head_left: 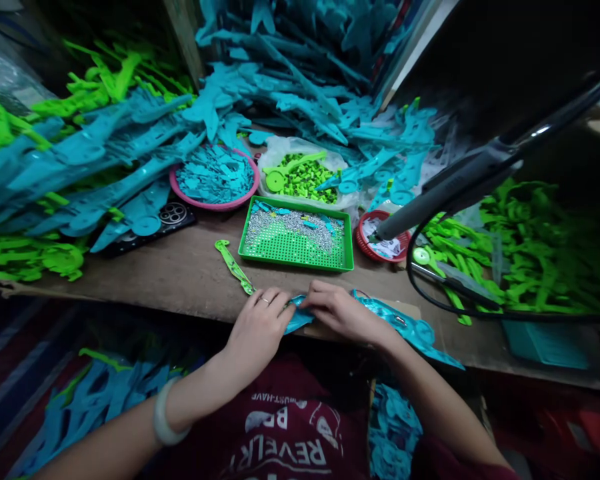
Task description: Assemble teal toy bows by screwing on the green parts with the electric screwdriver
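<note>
At the front edge of the bench, a blue plastic part (300, 319) sits between my two hands. My left hand (263, 320), wearing a ring, has its fingers closed on the left side of this part. Fingers bent and pressed together, my right hand (343, 312) pinches it from the other side. Another stretch of blue plastic (405, 327) with a small metal piece shows beyond my right wrist; I cannot tell if it belongs to the same part. A slim green plastic part (233, 267) lies just beyond my left hand.
A green perforated tray (347, 257) holds small metal bits. Behind it are a pink basin (177, 190) of blue pieces and a bag of green pieces (307, 177). A red basket (365, 243) stands right, near a round magnifier-like frame (411, 267). Blue parts (300, 93) pile up behind.
</note>
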A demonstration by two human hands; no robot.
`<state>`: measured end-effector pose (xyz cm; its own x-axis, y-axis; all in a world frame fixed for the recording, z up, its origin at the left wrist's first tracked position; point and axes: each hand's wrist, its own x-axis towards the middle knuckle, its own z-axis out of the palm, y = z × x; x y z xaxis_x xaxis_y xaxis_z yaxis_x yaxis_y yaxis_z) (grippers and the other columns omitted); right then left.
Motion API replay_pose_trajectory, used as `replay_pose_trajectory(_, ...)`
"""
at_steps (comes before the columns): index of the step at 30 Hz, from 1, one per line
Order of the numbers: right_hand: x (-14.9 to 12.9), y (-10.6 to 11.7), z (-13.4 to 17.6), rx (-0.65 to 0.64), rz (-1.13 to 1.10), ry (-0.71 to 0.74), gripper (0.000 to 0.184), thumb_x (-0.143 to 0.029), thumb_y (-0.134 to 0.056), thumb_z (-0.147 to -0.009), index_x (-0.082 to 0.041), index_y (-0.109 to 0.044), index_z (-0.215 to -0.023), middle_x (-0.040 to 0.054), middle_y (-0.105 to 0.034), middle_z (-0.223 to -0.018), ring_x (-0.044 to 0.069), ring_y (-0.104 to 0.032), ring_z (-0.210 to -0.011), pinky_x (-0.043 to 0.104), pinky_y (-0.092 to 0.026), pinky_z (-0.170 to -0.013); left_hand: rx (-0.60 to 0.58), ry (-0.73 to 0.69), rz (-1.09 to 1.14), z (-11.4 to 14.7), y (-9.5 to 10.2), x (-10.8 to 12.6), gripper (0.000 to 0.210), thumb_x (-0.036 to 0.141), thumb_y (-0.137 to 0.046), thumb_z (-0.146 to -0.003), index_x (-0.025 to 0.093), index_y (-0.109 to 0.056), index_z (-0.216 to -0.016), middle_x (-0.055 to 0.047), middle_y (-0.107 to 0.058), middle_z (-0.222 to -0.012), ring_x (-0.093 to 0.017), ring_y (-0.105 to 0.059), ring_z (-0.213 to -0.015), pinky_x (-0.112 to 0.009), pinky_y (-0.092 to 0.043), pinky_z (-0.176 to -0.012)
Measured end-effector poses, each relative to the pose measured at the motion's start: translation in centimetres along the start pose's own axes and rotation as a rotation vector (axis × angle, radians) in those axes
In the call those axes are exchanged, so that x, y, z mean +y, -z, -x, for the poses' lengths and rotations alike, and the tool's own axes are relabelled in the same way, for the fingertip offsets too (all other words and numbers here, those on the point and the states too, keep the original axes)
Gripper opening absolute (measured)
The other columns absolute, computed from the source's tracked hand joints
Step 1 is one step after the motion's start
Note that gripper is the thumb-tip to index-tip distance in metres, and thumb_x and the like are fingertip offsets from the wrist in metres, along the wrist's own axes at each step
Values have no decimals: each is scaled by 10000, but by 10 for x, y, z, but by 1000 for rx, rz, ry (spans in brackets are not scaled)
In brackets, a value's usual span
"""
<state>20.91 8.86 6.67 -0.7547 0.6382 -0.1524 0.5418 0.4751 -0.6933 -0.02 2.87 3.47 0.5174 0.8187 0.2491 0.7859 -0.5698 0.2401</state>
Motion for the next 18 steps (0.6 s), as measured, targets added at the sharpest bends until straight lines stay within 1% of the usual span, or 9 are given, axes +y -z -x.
replay_pose_trajectory(3, 8, -2, 6, 102, -102, 1, 155, -125, -546, -967, -164, -696, -963, 28, -593, -876, 147, -572, -837, 258, -426, -749, -47, 8, -15, -1, -1, 5, 258, 98, -548, -918, 125, -648, -1154, -112, -651, -1129, -296, -563, -1072, -470, -484, -941)
replay_pose_trajectory(5, 12, -4, 8, 133, -94, 10, 146, -118, -551, -963, -163, -690, -947, 26, -585, -860, 149, -569, -841, 252, -422, -745, -27, 17, 40, -1, -2, 7, 258, 118, -530, -926, 112, -647, -1156, -130, -640, -1175, -297, -550, -1118, -471, -475, -969)
replay_pose_trajectory(7, 16, -8, 9, 139, -27, 28, 161, -114, -529, -970, -163, -682, -962, 29, -561, -870, 147, -558, -836, 248, -416, -733, 22, 13, 81, 1, -4, 6, 246, 199, -532, -954, 108, -648, -1151, -140, -633, -1211, -298, -543, -1149, -471, -461, -991)
replay_pose_trajectory(10, 22, -13, 9, 110, 212, 94, 201, -116, -478, -982, -167, -673, -979, 42, -529, -909, 144, -519, -792, 248, -381, -668, 73, -74, 7, 1, -5, 1, 268, 293, -531, -983, 106, -659, -1126, -145, -656, -1173, -294, -575, -1096, -474, -452, -974)
replay_pose_trajectory(12, 25, -14, 10, 69, 446, 150, 207, -141, -463, -994, -174, -668, -984, 53, -530, -928, 154, -491, -768, 261, -325, -604, 75, -151, -52, 0, -5, -3, 249, 277, -524, -987, 110, -669, -1101, -133, -675, -1108, -277, -599, -1025, -463, -450, -953)
replay_pose_trajectory(14, 26, -13, 12, 26, 649, 205, 202, -187, -454, -1015, -179, -655, -1035, 65, -543, -947, 174, -490, -792, 275, -275, -563, 79, -193, -71, -1, -5, -6, 233, 259, -530, -984, 115, -673, -1098, -119, -682, -1076, -261, -607, -982, -447, -446, -946)
replay_pose_trajectory(16, 25, -11, 15, -4, 771, 263, 218, -219, -436, -1031, -166, -627, -1124, 82, -553, -963, 197, -501, -847, 286, -264, -543, 95, -230, -75, -2, -5, -7, 225, 236, -530, -984, 113, -667, -1113, -112, -679, -1106, -250, -606, -999, -427, -439, -956)
replay_pose_trajectory(18, 24, -8, 20, -4, 835, 317, 250, -205, -403, -1040, -132, -598, -1179, 96, -561, -958, 210, -501, -876, 297, -293, -544, 94, -265, -78, -3, -6, -6, 197, 201, -516, -985, 111, -667, -1074, -100, -678, -1104, -240, -601, -1018, -410, -432, -961)
